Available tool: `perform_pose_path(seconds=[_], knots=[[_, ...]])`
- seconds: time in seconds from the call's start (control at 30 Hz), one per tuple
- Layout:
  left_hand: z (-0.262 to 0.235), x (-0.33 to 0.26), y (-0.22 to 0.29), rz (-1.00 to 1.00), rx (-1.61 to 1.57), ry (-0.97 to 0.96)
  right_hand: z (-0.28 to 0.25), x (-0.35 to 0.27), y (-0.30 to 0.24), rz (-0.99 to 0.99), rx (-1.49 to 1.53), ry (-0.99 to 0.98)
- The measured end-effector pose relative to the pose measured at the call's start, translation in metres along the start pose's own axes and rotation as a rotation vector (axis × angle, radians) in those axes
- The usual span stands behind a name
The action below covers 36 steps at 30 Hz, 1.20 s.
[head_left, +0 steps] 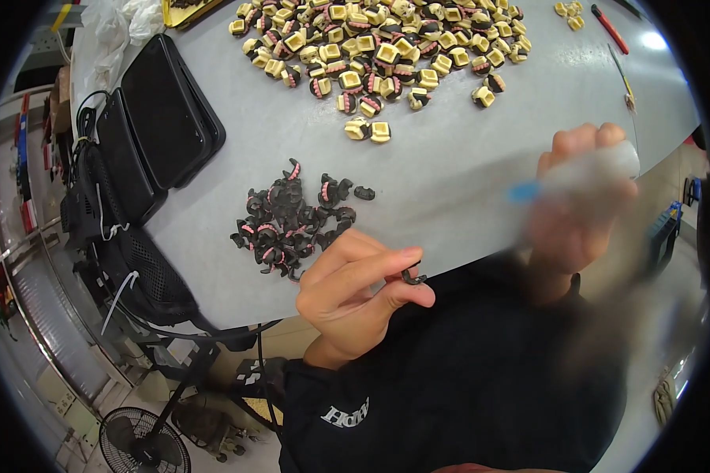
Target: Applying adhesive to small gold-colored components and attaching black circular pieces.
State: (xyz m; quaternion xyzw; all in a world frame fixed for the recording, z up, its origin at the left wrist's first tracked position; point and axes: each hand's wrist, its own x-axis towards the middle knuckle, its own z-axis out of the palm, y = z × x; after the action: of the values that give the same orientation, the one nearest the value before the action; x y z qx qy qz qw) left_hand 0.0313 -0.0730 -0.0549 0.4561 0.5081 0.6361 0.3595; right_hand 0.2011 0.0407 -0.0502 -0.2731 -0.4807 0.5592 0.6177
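My left hand (355, 296) pinches a small black curved piece (412, 277) between thumb and fingers, just off the table's near edge. My right hand (580, 201), blurred by motion, grips a white pen-like tool with a blue tip (560, 183) pointing left. A pile of black pieces with pink teeth-like rims (288, 225) lies on the grey table (450, 189) just beyond my left hand. Farther back spreads a large heap of cream-yellow blocks with black and pink parts (386, 47).
Black flat cases (162, 118) lie at the table's left edge, with cables and a mesh black object (146, 276) below. A red pen (610, 29) and a thin tool (622, 75) rest at the far right. A floor fan (142, 441) stands lower left.
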Motion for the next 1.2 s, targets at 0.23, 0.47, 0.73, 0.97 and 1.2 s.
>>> perform_pose_path(seconds=[0.23, 0.47, 0.73, 0.97, 1.2], knots=[[0.01, -0.002, 0.007, 0.058, 0.024, 0.093, -0.025, 0.01, -0.027, -0.044, -0.372, 0.029], [0.032, -0.005, 0.036, -0.007, 0.031, 0.146, -0.041, 0.021, -0.045, -0.016, -0.491, 0.0], [0.035, -0.007, 0.061, 0.027, 0.055, 0.162, -0.039, 0.03, -0.078, -0.108, -0.749, -0.092], [0.039, -0.016, 0.087, 0.002, 0.014, 0.124, -0.07, 0.101, -0.124, -0.191, -1.304, -0.011], [0.054, -0.028, 0.119, 0.011, 0.08, 0.149, -0.078, 0.138, -0.115, -0.244, -1.568, -0.149]])
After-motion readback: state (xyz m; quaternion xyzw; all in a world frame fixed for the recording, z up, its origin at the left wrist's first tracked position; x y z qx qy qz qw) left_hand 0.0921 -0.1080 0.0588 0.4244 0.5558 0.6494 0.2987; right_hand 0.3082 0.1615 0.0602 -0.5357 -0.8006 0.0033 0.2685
